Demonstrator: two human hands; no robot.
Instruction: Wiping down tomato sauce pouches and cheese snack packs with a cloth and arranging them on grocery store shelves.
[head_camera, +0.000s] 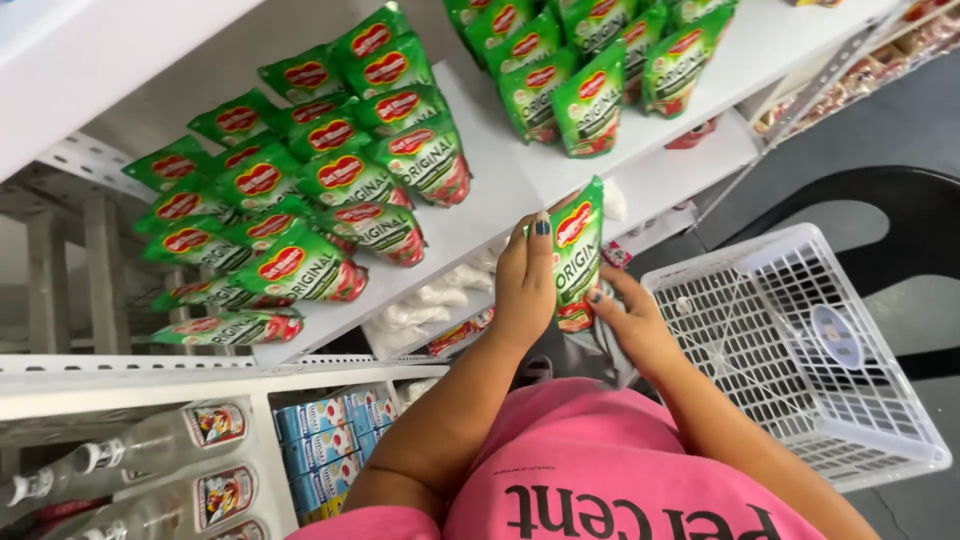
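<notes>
You held one green sauce pouch (577, 250) upright at the white shelf (500, 190) edge, left hand (525, 285) flat against its side, right hand (635, 325) closed on its lower end with a grey cloth (608, 340). The step looked like wiping; next, you needed a free spot beside the pouch rows (330, 190).

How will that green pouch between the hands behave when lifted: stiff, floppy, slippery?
The green pouch is probably soft-sided: those on the white shelf bulge and lean. Its glossy film looks slippery, so the left hand and right hand gripping both sides seems sensible. It would likely sag rather than roll.
</notes>
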